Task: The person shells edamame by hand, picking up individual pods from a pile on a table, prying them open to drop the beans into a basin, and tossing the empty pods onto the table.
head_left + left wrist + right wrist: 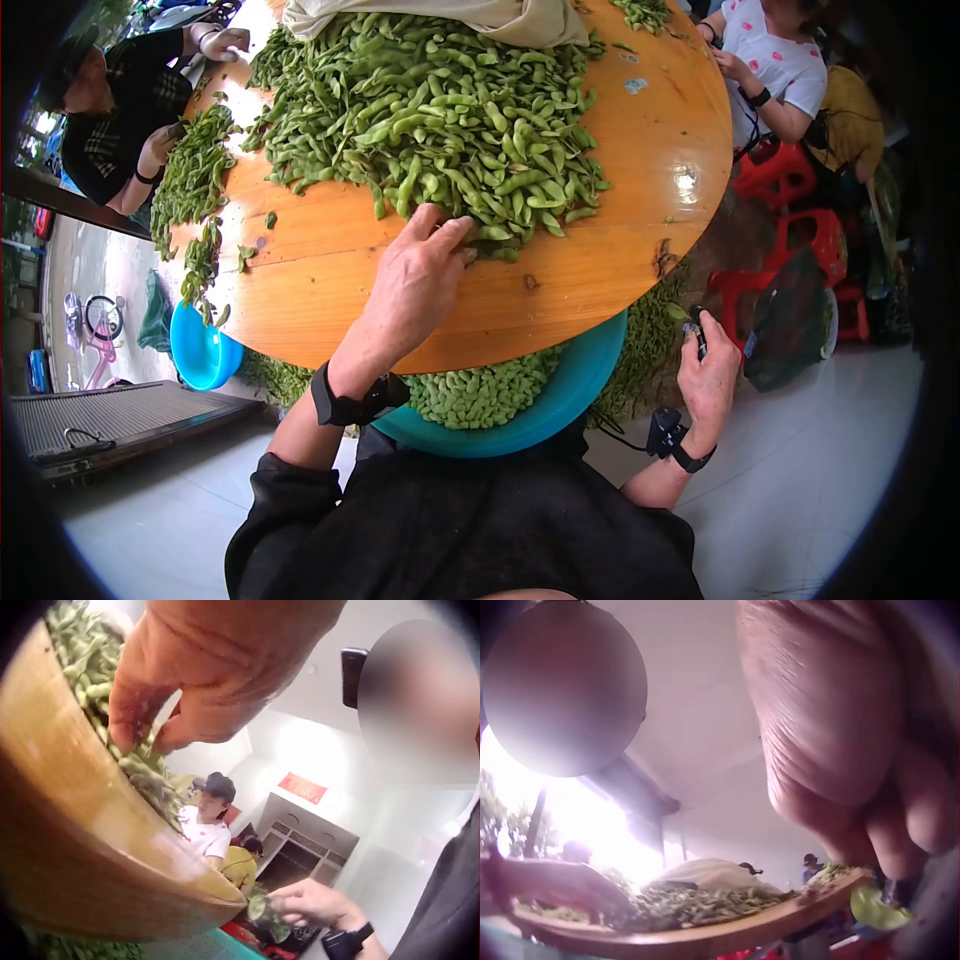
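In the head view a large heap of green edamame pods (440, 120) covers much of the round wooden table (330, 250). My left hand (415, 270) reaches over the table's near edge, its fingertips among pods at the front of the heap. Thumb and finger stand close together over the pods in the left wrist view; whether they pinch one I cannot tell. Beyond the table's right edge, my right hand (708, 375) holds a small dark tool (698, 335) between thumb and fingers, with a green pod (677, 312) at its tip.
Under the table's near edge, a blue basin (590, 385) holds shelled beans (480, 395). A cream cloth (450, 15) covers the heap's far side. People sit at left and right. Red stools (775, 175) and a dark mesh bag (795, 320) stand right; a smaller blue basin (205, 350) is left.
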A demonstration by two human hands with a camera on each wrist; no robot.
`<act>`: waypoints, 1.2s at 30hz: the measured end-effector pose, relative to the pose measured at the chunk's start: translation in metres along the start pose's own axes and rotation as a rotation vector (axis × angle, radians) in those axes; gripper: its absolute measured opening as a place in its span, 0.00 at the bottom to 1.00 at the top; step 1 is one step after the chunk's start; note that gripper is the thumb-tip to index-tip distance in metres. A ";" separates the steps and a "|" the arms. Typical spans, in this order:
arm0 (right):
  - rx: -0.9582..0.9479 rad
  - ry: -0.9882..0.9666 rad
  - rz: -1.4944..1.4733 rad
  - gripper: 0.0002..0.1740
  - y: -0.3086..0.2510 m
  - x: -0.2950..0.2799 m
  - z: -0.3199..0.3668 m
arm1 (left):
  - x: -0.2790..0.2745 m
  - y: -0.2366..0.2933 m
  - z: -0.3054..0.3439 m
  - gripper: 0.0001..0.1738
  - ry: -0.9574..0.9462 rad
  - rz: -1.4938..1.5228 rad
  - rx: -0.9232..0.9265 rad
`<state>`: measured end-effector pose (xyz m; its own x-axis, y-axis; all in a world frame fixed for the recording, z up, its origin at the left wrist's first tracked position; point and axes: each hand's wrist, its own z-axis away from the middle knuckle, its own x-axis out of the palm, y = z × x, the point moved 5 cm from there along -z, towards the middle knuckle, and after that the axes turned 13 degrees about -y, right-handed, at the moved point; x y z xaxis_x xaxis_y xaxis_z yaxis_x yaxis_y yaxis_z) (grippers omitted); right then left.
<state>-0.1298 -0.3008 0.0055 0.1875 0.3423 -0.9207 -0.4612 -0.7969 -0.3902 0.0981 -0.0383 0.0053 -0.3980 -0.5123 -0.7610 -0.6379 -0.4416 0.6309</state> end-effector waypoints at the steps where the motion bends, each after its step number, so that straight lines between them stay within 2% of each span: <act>1: -0.004 -0.001 -0.002 0.16 -0.002 0.002 -0.001 | 0.001 -0.002 -0.001 0.16 0.002 -0.003 -0.002; 4: -0.089 0.025 -0.188 0.15 -0.029 0.011 -0.005 | 0.006 -0.006 -0.001 0.16 -0.065 -0.125 -0.028; 7: -0.115 -0.046 -0.471 0.11 -0.067 0.027 -0.013 | 0.003 -0.012 -0.001 0.16 -0.087 0.026 -0.082; 9: -0.210 -0.112 -0.625 0.11 -0.091 0.037 -0.017 | 0.000 -0.013 0.004 0.12 -0.093 0.348 -0.204; 10: -0.195 -0.181 -0.747 0.11 -0.100 0.044 -0.019 | -0.001 -0.010 0.007 0.12 -0.098 0.349 -0.198; 12: -0.116 -0.345 -1.070 0.13 -0.114 0.062 -0.020 | 0.010 -0.009 0.020 0.09 -0.231 0.784 -0.297; 13: -0.180 -0.362 -1.176 0.14 -0.125 0.069 -0.023 | 0.015 -0.004 0.026 0.09 -0.261 0.925 -0.269; 15: -0.123 -0.542 -1.402 0.14 -0.139 0.072 -0.025 | 0.024 0.002 0.038 0.09 -0.293 1.046 -0.304; 16: -0.120 -0.547 -1.400 0.14 -0.140 0.071 -0.026 | 0.027 0.005 0.042 0.08 -0.272 1.062 -0.332; 18: -0.094 -0.732 -1.540 0.17 -0.147 0.078 -0.025 | 0.032 0.006 0.048 0.08 -0.221 1.058 -0.352; 22: -0.069 -0.751 -1.572 0.17 -0.148 0.086 -0.026 | 0.039 0.009 0.053 0.06 -0.106 0.980 -0.310; 24: -0.048 -0.689 -1.464 0.15 -0.148 0.087 -0.028 | 0.037 0.010 0.054 0.05 -0.082 0.931 -0.288; 25: -0.046 -0.690 -1.464 0.15 -0.147 0.088 -0.028 | 0.038 0.010 0.055 0.05 -0.101 1.020 -0.312; 27: -0.159 -0.638 -1.402 0.14 -0.147 0.086 -0.030 | 0.038 0.009 0.056 0.05 -0.120 1.110 -0.336; 29: -0.200 -0.651 -1.508 0.13 -0.149 0.084 -0.027 | 0.049 0.008 0.060 0.04 -0.214 1.596 -0.444; 30: -0.243 -0.660 -1.613 0.13 -0.150 0.083 -0.025 | 0.052 0.006 0.061 0.04 -0.213 1.596 -0.447; 32: -0.236 -0.728 -1.717 0.12 -0.146 0.086 -0.024 | 0.061 0.016 0.061 0.05 -0.378 2.084 -0.220; 33: -0.228 -0.794 -1.818 0.12 -0.146 0.088 -0.023 | 0.058 0.016 0.061 0.05 -0.379 2.082 -0.219; 34: -0.227 -0.793 -1.818 0.12 -0.144 0.087 -0.023 | 0.056 0.013 0.063 0.05 -0.391 1.933 -0.305; 35: -0.189 -0.768 -1.694 0.12 -0.141 0.086 -0.022 | 0.053 0.010 0.064 0.05 -0.401 1.782 -0.387; 36: -0.151 -0.741 -1.570 0.12 -0.137 0.087 -0.022 | 0.045 0.006 0.061 0.10 -0.368 1.382 -0.411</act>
<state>-0.0313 -0.1725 -0.0207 -0.0837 0.8714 0.4833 -0.1597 0.4670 -0.8697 0.0359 -0.0190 -0.0346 -0.6981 -0.5066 0.5059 0.5757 0.0230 0.8174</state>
